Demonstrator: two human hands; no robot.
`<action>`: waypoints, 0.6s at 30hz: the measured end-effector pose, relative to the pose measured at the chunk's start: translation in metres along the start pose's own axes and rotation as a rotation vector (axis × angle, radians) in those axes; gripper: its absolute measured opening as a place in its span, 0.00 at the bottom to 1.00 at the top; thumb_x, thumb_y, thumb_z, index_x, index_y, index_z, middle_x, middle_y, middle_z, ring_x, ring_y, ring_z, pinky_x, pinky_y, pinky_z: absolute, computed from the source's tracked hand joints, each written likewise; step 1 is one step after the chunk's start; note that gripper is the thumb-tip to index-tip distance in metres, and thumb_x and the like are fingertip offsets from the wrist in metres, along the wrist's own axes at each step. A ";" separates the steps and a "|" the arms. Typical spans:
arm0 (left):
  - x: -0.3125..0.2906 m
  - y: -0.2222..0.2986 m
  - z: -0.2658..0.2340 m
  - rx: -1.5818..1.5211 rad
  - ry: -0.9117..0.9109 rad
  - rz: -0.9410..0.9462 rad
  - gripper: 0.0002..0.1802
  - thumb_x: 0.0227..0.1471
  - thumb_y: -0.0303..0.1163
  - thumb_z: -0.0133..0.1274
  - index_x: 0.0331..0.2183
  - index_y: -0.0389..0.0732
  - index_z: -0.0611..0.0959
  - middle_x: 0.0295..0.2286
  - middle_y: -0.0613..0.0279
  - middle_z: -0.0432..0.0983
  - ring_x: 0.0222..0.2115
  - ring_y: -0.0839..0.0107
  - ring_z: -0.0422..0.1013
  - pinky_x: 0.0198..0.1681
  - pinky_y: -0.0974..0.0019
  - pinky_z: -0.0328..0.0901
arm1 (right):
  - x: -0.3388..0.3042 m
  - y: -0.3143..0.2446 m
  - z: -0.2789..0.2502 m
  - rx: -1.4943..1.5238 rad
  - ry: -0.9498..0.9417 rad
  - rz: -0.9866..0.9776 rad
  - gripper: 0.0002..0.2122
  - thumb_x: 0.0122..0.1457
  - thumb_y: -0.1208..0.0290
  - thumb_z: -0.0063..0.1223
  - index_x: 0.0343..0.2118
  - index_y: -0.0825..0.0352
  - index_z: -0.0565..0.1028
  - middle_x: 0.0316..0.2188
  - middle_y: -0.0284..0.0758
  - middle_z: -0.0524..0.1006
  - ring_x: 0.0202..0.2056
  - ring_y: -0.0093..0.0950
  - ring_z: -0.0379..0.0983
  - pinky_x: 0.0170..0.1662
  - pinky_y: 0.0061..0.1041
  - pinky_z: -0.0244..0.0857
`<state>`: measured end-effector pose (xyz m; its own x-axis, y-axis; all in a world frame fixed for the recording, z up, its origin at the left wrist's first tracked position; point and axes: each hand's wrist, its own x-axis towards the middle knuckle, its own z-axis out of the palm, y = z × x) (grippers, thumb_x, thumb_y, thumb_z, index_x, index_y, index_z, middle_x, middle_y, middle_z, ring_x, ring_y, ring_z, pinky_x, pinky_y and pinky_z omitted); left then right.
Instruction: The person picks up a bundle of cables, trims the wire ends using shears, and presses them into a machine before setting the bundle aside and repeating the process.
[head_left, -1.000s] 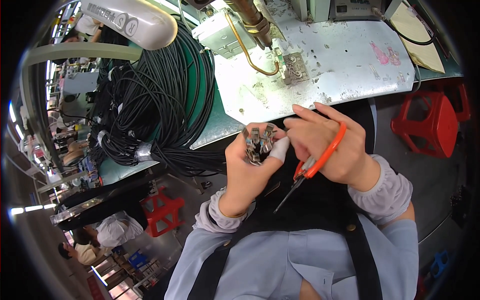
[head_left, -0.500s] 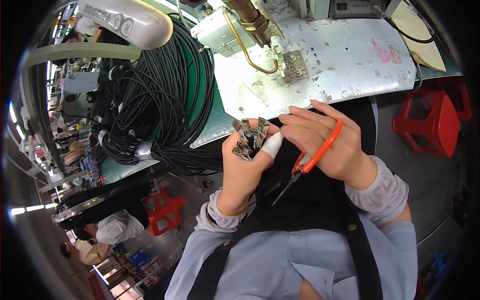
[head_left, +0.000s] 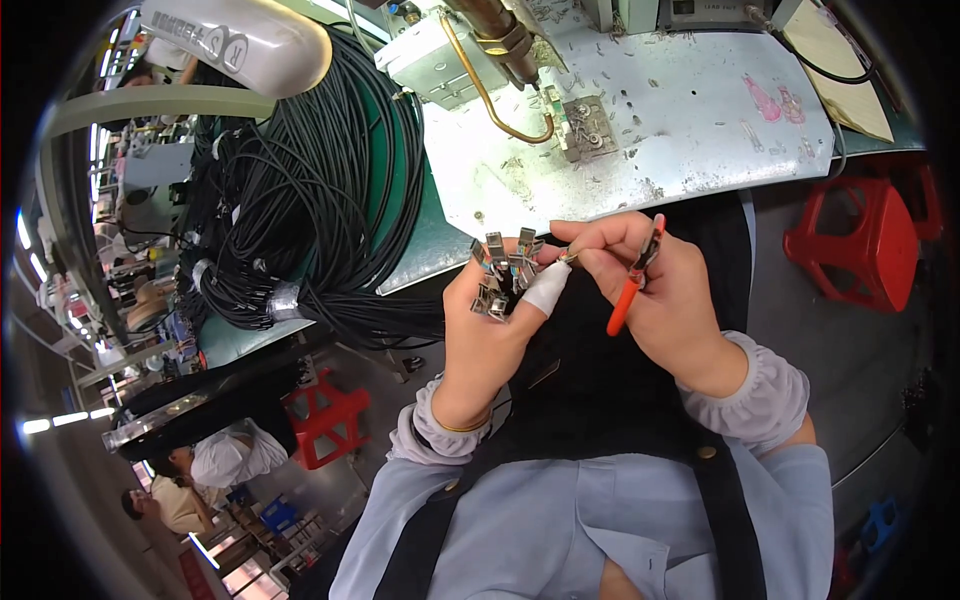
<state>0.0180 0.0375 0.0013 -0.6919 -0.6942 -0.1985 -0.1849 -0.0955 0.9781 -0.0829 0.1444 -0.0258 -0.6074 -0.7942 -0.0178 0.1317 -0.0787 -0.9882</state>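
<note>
My left hand [head_left: 478, 345] is closed around a bunch of cable ends with small silver metal connector shells [head_left: 497, 262], which fan out above its fingers. A white cover [head_left: 546, 288] wraps its thumb, and a short wire end [head_left: 568, 256] pokes out at the thumb tip. There the thumb and forefinger of my right hand [head_left: 670, 305] pinch together, meeting the wire end. Red-handled pliers [head_left: 626, 301] are tucked in my right palm; their jaws are partly hidden by the fingers.
Coils of black cable [head_left: 310, 180] lie on the green bench to the left. Ahead, a machine with a copper tube [head_left: 485, 95] stands over a pale metal worktop [head_left: 690, 150] strewn with scraps. Red stools [head_left: 865, 245] stand right and left; other people sit at far left.
My right hand has turned and its fingers have drawn in to a pinch at the left thumb. The pliers have swung round in the palm, handle now downward. My left hand stays nearly still.
</note>
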 end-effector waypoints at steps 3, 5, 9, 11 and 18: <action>0.002 0.002 -0.006 -0.075 -0.072 -0.084 0.09 0.40 0.18 0.53 0.30 0.33 0.75 0.24 0.67 0.72 0.25 0.82 0.67 0.29 0.80 0.61 | 0.000 -0.002 0.001 0.106 0.000 0.037 0.03 0.54 0.81 0.44 0.32 0.73 0.68 0.38 0.45 0.72 0.37 0.23 0.70 0.40 0.17 0.62; 0.003 0.002 -0.009 -0.154 -0.097 -0.122 0.09 0.40 0.18 0.53 0.30 0.32 0.75 0.24 0.66 0.72 0.25 0.82 0.67 0.30 0.80 0.61 | 0.000 -0.003 0.004 0.124 0.034 -0.019 0.03 0.51 0.79 0.48 0.29 0.72 0.69 0.34 0.43 0.73 0.33 0.21 0.70 0.35 0.17 0.63; 0.001 0.006 -0.012 -0.273 -0.110 -0.169 0.09 0.40 0.19 0.53 0.30 0.32 0.75 0.25 0.65 0.73 0.26 0.81 0.67 0.30 0.79 0.61 | -0.001 -0.011 -0.013 -0.215 -0.088 -0.003 0.08 0.45 0.75 0.56 0.24 0.71 0.69 0.23 0.40 0.74 0.23 0.20 0.70 0.26 0.17 0.62; -0.001 0.008 -0.011 -0.313 -0.110 -0.184 0.08 0.41 0.19 0.53 0.30 0.33 0.75 0.25 0.65 0.73 0.26 0.81 0.68 0.30 0.79 0.61 | -0.001 -0.011 -0.015 -0.389 -0.158 0.019 0.09 0.43 0.73 0.58 0.22 0.71 0.69 0.19 0.39 0.74 0.19 0.20 0.70 0.22 0.18 0.61; -0.005 0.006 0.001 -0.281 -0.026 0.052 0.10 0.39 0.16 0.53 0.30 0.33 0.74 0.26 0.62 0.74 0.28 0.79 0.69 0.32 0.76 0.63 | -0.004 -0.002 -0.003 -0.669 -0.041 -0.085 0.13 0.38 0.68 0.61 0.16 0.69 0.67 0.07 0.37 0.65 0.10 0.32 0.64 0.15 0.23 0.55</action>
<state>0.0194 0.0413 0.0084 -0.7135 -0.6853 -0.1461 0.0494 -0.2571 0.9651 -0.0828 0.1497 -0.0244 -0.5619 -0.8252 0.0570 -0.4365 0.2373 -0.8679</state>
